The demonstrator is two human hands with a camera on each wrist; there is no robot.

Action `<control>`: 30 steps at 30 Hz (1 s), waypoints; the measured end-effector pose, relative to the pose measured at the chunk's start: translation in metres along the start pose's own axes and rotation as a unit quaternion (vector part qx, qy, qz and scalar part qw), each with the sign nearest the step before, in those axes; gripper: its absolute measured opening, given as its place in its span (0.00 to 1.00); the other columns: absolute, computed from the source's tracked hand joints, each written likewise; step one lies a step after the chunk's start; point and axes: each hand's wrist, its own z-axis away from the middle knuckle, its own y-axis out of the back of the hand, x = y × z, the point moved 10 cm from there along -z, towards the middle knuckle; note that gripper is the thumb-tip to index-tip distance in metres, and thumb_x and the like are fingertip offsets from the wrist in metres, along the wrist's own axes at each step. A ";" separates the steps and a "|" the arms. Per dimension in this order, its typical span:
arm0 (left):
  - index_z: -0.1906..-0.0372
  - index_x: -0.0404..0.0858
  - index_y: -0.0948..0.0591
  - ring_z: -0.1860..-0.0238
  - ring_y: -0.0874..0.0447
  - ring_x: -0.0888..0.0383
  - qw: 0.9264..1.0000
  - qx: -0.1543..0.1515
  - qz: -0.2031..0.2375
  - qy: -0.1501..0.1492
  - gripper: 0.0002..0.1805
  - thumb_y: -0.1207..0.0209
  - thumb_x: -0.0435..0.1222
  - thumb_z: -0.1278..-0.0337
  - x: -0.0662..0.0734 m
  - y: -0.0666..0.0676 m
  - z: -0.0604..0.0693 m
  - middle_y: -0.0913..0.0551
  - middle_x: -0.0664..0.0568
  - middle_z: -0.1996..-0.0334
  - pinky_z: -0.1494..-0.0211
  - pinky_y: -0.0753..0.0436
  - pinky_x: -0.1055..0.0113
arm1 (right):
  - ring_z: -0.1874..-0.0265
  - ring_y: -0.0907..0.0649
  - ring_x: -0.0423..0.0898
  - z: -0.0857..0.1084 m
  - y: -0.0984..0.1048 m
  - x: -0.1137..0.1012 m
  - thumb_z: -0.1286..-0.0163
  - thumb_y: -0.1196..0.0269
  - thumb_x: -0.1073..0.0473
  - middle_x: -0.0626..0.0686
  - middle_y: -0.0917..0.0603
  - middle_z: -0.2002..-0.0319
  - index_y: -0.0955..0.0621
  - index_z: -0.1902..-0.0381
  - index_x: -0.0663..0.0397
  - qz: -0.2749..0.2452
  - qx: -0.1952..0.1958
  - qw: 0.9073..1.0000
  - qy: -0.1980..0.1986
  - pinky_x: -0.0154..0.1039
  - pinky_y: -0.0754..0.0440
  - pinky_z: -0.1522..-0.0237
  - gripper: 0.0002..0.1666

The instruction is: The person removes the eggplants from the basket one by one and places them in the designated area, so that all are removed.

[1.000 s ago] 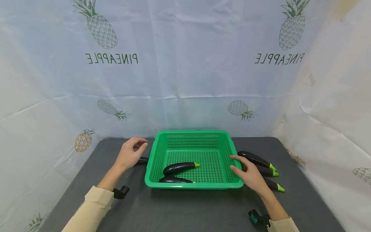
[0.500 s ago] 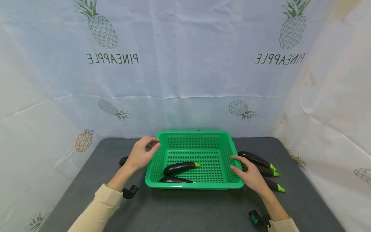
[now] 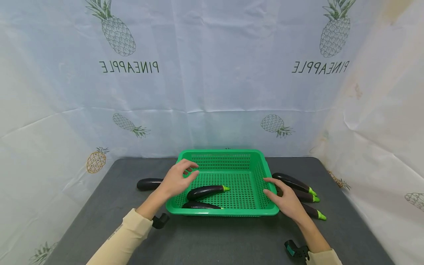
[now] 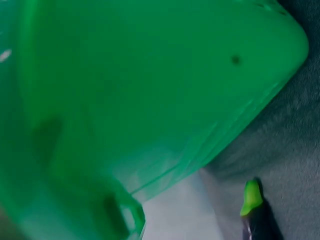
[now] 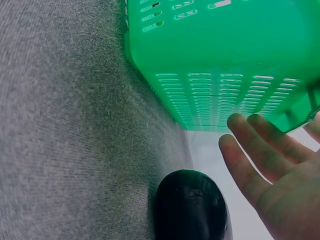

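Note:
A green plastic basket [image 3: 222, 212] stands mid-table with two dark eggplants [image 3: 205, 191] inside. My left hand [image 3: 179, 179] hovers over the basket's left side, thumb and fingers apart, with nothing seen between them. Behind that wrist lies another eggplant [image 3: 149, 184], partly hidden; its green stem end [image 4: 252, 197] shows in the left wrist view, where the hand itself is out of sight. My right hand [image 3: 285, 197] is at the basket's right rim, thumb and forefinger reaching over it. In the right wrist view its other fingers [image 5: 245, 167] extend loosely beside the basket's slotted outer wall.
Three eggplants [image 3: 293, 183] lie right of the basket, partly behind the right hand; one blunt end [image 5: 190, 205] shows close in the right wrist view. A dark grey table [image 3: 218, 243] lies beneath. A pineapple-print cloth [image 3: 218, 84] hangs behind and at both sides.
My left hand has moved right, from beside the basket to over its left side, uncovering more of the left eggplant. The right hand and the basket have stayed in place.

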 end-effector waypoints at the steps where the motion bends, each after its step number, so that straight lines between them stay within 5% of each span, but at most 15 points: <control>1: 0.46 0.39 0.16 0.50 0.19 0.46 1.000 -0.005 0.002 0.003 0.13 0.39 0.40 0.28 0.001 -0.003 0.000 0.19 0.48 0.49 0.47 0.17 0.48 | 0.49 0.18 0.46 0.000 0.000 0.000 0.24 0.37 0.52 0.63 0.30 0.30 0.26 0.29 0.52 -0.001 0.000 1.000 0.000 0.38 0.16 0.60 0.28; 17: 0.40 0.41 0.18 0.50 0.22 0.50 0.994 -0.097 -0.039 0.040 0.18 0.43 0.46 0.25 -0.004 -0.052 -0.004 0.22 0.45 0.46 0.49 0.21 0.50 | 0.46 0.19 0.55 0.000 0.001 0.001 0.24 0.37 0.51 0.61 0.30 0.29 0.26 0.29 0.51 0.015 0.003 1.000 -0.001 0.39 0.18 0.58 0.28; 25: 0.40 0.38 0.19 0.44 0.22 0.42 0.988 -0.143 -0.043 0.034 0.20 0.44 0.46 0.25 -0.007 -0.074 -0.007 0.23 0.41 0.44 0.45 0.22 0.43 | 0.37 0.24 0.61 -0.001 0.001 0.001 0.24 0.37 0.51 0.61 0.30 0.29 0.26 0.30 0.51 0.027 0.003 1.000 0.002 0.44 0.18 0.53 0.29; 30: 0.40 0.39 0.19 0.43 0.23 0.42 0.985 -0.158 -0.043 0.045 0.19 0.44 0.46 0.25 -0.013 -0.083 -0.008 0.24 0.40 0.42 0.44 0.22 0.42 | 0.40 0.22 0.60 -0.001 0.000 -0.001 0.24 0.37 0.51 0.62 0.30 0.29 0.26 0.30 0.52 0.021 0.003 1.000 0.003 0.42 0.18 0.55 0.28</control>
